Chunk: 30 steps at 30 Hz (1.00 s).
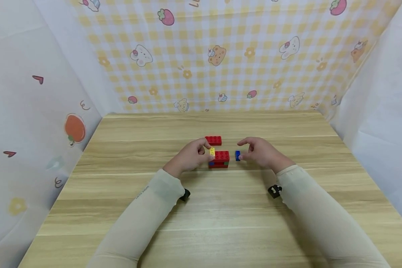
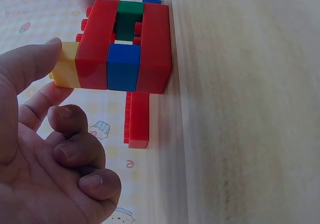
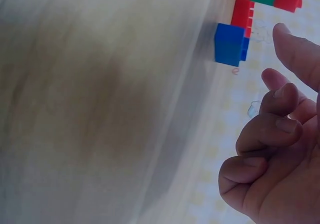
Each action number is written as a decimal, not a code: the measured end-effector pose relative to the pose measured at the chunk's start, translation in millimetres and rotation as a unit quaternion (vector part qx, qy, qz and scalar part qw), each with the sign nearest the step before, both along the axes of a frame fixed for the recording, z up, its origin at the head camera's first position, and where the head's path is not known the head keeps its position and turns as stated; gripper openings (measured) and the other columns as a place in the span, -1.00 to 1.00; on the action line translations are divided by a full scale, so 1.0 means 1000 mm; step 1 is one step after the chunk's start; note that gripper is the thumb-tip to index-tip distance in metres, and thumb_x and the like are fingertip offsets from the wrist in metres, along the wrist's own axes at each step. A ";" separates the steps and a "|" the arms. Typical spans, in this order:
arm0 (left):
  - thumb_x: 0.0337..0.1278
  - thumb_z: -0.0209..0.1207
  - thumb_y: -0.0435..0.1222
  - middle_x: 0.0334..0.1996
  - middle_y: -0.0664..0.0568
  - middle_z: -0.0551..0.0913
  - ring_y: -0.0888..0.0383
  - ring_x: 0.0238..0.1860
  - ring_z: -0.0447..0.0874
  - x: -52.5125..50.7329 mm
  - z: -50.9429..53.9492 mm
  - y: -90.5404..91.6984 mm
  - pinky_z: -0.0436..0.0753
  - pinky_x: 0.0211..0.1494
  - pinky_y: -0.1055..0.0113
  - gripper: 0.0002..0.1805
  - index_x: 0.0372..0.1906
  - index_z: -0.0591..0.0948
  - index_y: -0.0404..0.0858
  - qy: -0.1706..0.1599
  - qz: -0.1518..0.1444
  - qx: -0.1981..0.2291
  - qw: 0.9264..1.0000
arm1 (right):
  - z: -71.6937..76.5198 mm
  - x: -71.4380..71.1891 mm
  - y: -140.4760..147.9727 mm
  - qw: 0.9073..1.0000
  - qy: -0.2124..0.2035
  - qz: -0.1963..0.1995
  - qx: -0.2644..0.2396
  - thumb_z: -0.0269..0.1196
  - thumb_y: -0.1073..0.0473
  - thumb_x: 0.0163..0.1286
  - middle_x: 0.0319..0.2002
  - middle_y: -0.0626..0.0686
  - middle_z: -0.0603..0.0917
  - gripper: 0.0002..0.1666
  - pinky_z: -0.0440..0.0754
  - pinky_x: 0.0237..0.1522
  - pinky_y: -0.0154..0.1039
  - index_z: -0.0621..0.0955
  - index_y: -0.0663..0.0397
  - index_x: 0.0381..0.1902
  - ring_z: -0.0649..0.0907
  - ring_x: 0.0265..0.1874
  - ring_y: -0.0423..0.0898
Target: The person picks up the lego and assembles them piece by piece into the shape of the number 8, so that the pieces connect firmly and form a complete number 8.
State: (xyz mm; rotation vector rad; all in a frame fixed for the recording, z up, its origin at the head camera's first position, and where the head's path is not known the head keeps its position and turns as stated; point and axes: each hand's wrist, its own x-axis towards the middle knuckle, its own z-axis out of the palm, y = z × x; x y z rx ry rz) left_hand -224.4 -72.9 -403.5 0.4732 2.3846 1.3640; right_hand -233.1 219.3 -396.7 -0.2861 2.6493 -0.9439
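A small stack of toy building bricks stands mid-table: a red brick [image 2: 156,49] at the bottom, a blue brick [image 2: 123,67] and a green brick [image 2: 129,22] at its ends, and another red brick [image 1: 222,156] across them. My left hand [image 1: 191,156] pinches a yellow brick [image 2: 67,64] between thumb and index finger, at the left end of the stack's top. To the right of the stack a loose blue brick [image 3: 229,44] stands on the table. Beside it is my right hand [image 1: 262,152], thumb and index finger spread apart, other fingers loosely bent, holding nothing.
Behind the stack lies a loose red brick [image 1: 214,140]. The wooden table [image 1: 207,223] ends at a checked cloth backdrop [image 1: 201,82], with white cloth [image 1: 37,149] hanging along the left and right sides.
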 end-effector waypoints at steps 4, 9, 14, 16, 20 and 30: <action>0.41 0.33 -0.20 -0.46 0.05 0.34 0.12 -0.52 0.29 0.000 0.000 0.000 0.32 -0.40 0.27 -0.75 0.04 0.55 -0.12 -0.007 0.000 0.004 1.000 | -0.004 -0.003 0.001 1.000 -0.009 -0.001 0.005 0.44 0.13 0.42 -0.37 0.06 0.53 -0.44 0.51 -0.41 -0.19 0.60 0.04 0.34 0.51 -0.46 -0.05; 0.40 0.33 -0.21 -0.46 0.05 0.35 0.12 -0.53 0.29 0.001 0.000 0.000 0.33 -0.40 0.26 -0.76 0.04 0.55 -0.12 -0.006 0.000 0.011 1.000 | -0.006 -0.004 -0.001 1.000 -0.012 0.001 0.014 0.45 0.13 0.40 -0.34 0.07 0.53 -0.47 0.51 -0.40 -0.19 0.63 0.02 0.29 0.52 -0.45 -0.05; 0.41 0.33 -0.22 -0.47 0.05 0.34 0.13 -0.53 0.28 0.000 -0.001 0.000 0.33 -0.40 0.28 -0.76 0.03 0.55 -0.14 -0.001 0.000 0.008 1.000 | -0.008 -0.006 -0.003 1.000 -0.012 0.000 0.020 0.46 0.13 0.39 -0.34 0.07 0.53 -0.51 0.50 -0.39 -0.19 0.65 0.02 0.24 0.51 -0.44 -0.05; 0.41 0.33 -0.22 -0.47 0.06 0.34 0.13 -0.54 0.28 0.000 -0.001 0.000 0.33 -0.40 0.28 -0.76 0.03 0.55 -0.14 -0.002 -0.001 0.010 1.000 | -0.009 -0.006 -0.003 1.000 -0.014 0.001 0.021 0.46 0.13 0.40 -0.35 0.06 0.53 -0.53 0.50 -0.39 -0.19 0.66 0.02 0.23 0.51 -0.43 -0.05; 0.41 0.33 -0.20 -0.48 0.07 0.32 0.14 -0.56 0.26 0.001 -0.001 0.000 0.33 -0.42 0.29 -0.75 0.04 0.55 -0.13 -0.008 -0.003 0.015 1.000 | -0.010 -0.006 -0.004 1.000 -0.014 0.001 0.028 0.46 0.13 0.39 -0.36 0.06 0.54 -0.55 0.49 -0.38 -0.19 0.68 0.02 0.21 0.51 -0.43 -0.05; 0.41 0.34 -0.18 -0.47 0.07 0.33 0.14 -0.57 0.26 0.001 -0.002 0.000 0.33 -0.44 0.30 -0.74 0.05 0.56 -0.11 -0.011 0.000 0.011 1.000 | -0.010 -0.007 -0.008 0.999 -0.009 0.007 0.041 0.46 0.18 0.39 -0.37 0.05 0.55 -0.59 0.48 -0.35 -0.19 0.69 0.06 0.16 0.50 -0.42 -0.06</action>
